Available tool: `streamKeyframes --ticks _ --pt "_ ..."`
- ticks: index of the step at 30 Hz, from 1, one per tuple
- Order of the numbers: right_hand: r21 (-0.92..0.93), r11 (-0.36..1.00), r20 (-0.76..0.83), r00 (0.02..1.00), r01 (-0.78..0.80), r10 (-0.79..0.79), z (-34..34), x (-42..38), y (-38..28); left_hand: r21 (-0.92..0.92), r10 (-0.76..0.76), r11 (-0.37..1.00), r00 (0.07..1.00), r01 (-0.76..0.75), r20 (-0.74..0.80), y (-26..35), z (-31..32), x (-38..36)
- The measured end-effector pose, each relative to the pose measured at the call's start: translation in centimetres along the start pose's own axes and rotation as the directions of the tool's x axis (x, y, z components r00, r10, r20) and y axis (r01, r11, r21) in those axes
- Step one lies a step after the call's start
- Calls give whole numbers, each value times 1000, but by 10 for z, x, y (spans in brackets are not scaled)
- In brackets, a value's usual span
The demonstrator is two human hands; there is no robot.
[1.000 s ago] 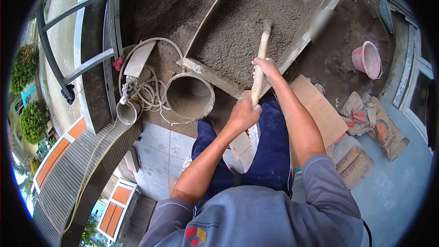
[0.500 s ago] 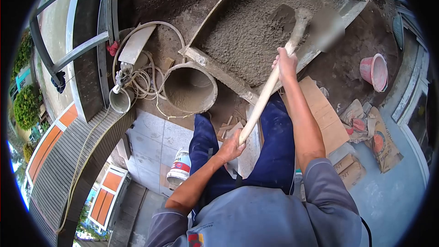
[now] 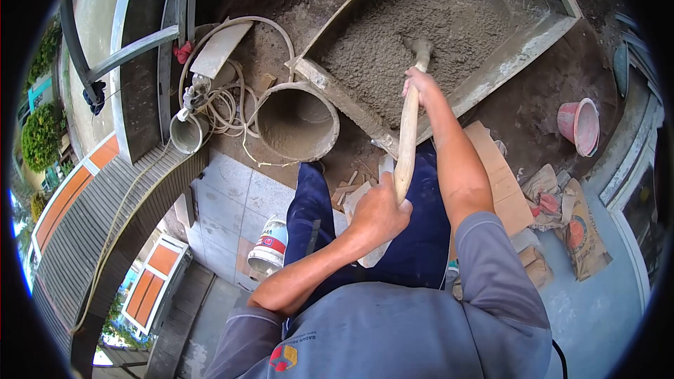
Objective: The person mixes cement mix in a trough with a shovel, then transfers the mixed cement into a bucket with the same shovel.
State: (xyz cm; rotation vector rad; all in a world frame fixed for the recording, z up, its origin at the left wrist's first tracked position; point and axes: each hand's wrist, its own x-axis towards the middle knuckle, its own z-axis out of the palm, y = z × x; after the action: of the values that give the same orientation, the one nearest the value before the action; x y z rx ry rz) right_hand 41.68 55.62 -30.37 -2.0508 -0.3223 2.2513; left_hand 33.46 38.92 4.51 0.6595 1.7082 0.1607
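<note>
My left hand [image 3: 382, 212] is closed round the butt end of a long wooden hoe handle, close in front of my body. Farther up the same hoe [image 3: 409, 123], my right hand [image 3: 421, 88] grips the shaft. The hoe's head end is down in wet grey mortar [image 3: 365, 63], and its blade is mostly hidden there. A long mixing trough with board-like sides [image 3: 351, 109] holds the mortar. The shaft crosses above the trough's near corner, between my legs.
Left of the trough stands a large mortar-smeared bucket [image 3: 298, 123], beside a coiled hose [image 3: 228, 109] and a small pail [image 3: 188, 133]. A white paint bucket [image 3: 268, 247] lies near my left leg. To the right are cardboard [image 3: 502, 179], cement bags [image 3: 586, 235] and a pink bucket [image 3: 579, 126].
The hoe's head has dropped from above the trough's right side into the mortar, moving left. My left hand has come up and to the right; the shaft now stands steeper.
</note>
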Motion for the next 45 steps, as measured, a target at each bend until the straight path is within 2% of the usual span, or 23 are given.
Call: streamKeyframes --ticks 1,3,8,9,11,15,19,21,25,27,32,35,37,39,41,45 --pt "16 997 49 996 -75 74 5 2 19 15 -28 999 1000 28 -2 -1 -1 -4" --pt "79 991 92 991 -107 99 1 -8 27 -2 -17 1000 1000 17 22 6 -5 -11" --pt "166 983 160 986 -73 47 -17 -22 9 -4 94 996 993 -94 70 26 -24 -26" --pt "227 967 146 986 -116 84 -20 -34 0 -23 96 995 991 -94 98 33 -29 -32" --pt "254 960 216 975 -115 59 -34 -44 -10 -67 118 992 981 -109 155 49 -36 -44" --pt "333 917 244 960 -218 139 -43 -79 -31 -89 250 967 957 -239 147 58 -49 -72" --pt "388 879 276 945 -278 177 -38 -117 -35 -82 323 946 938 -315 126 48 -66 -112" --pt "379 909 259 963 -174 76 -24 -141 -27 -64 319 948 936 -313 146 40 -81 -136" --pt "394 892 283 952 -223 113 10 -181 -3 -55 354 935 924 -350 144 7 -109 -181" --pt "385 902 280 956 -196 89 33 -197 19 -67 324 946 931 -317 170 -12 -127 -203" --pt "388 913 254 967 -126 26 104 -220 88 -22 295 955 946 -295 134 -92 -162 -251" --pt "370 926 228 973 -72 -16 155 -233 142 -3 240 970 961 -242 138 -162 -184 -274" --pt "354 934 268 962 -47 -53 184 -225 185 19 169 985 981 -172 94 -229 -186 -281" --pt "321 947 207 977 -13 -57 216 -220 226 68 80 994 997 -81 7 -308 -174 -279" --pt "282 959 202 978 -12 -47 242 -217 260 164 133 981 976 -105 -171 -385 -155 -272" --pt "254 967 206 978 -37 -16 270 -214 310 175 33 984 947 25 -320 -508 -115 -247"
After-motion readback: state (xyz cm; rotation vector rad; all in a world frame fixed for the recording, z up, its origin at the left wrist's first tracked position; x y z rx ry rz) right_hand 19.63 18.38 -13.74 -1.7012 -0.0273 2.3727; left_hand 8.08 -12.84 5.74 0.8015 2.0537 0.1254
